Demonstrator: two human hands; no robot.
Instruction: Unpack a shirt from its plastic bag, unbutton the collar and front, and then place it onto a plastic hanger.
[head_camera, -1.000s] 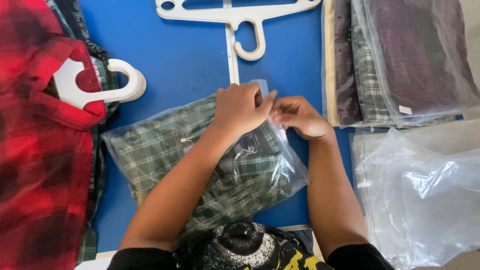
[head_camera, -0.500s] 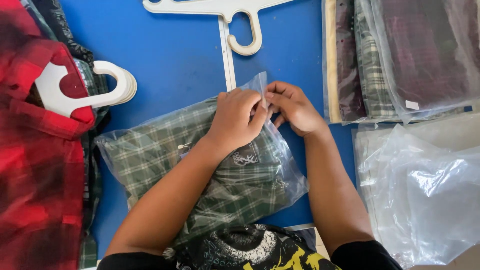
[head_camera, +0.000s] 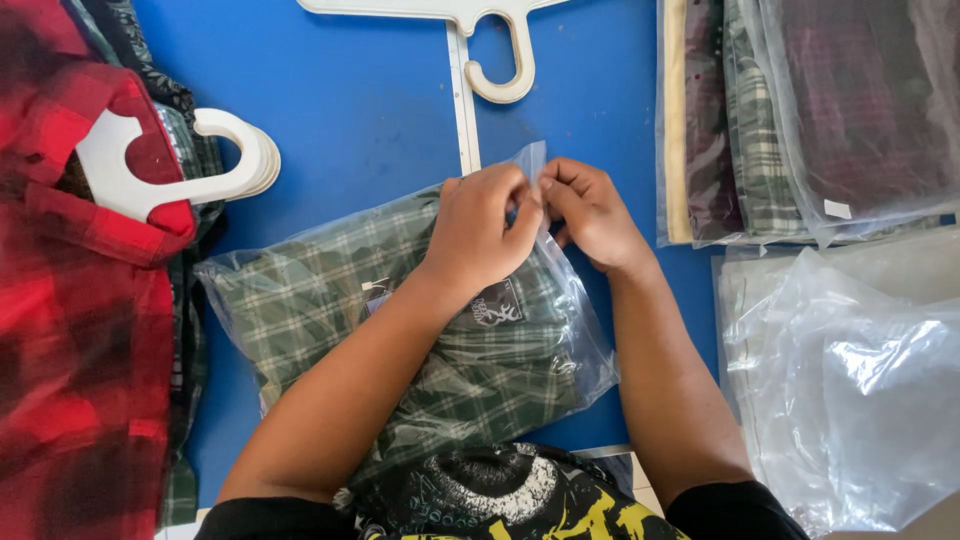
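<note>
Bag (head_camera: 300, 300) with the green plaid shirt (head_camera: 470, 370) lies flat on the blue table (head_camera: 370, 110), right in front of me, and I'm at its top corner. My left hand (head_camera: 485, 235) rests over the upper edge, fingers curled and pinched on the clear flap (head_camera: 528, 160). My right hand (head_camera: 590, 215) meets it from the other side, fingertips closed narrow on the same bit of plastic. Both hands touch at the flap.

Compared with a second ago, the hands sit a little higher on the bag and closer together, and the flap now stands up between them instead of lying under my left palm. That suggests the open end is being gathered or folded at this corner. I can't quite tell whether there's an adhesive strip under my fingers; they hide it.

Around me: a red plaid shirt (head_camera: 70, 330) on a white hanger (head_camera: 190, 170) lies at my left, just beside the bag. A second white hanger (head_camera: 480, 40) lies at the top of the table, its hook pointing toward my hands. On the right, a stack of bagged shirts (head_camera: 810, 110) sits near, with a pile of empty clear bags (head_camera: 850, 370) below it.
</note>
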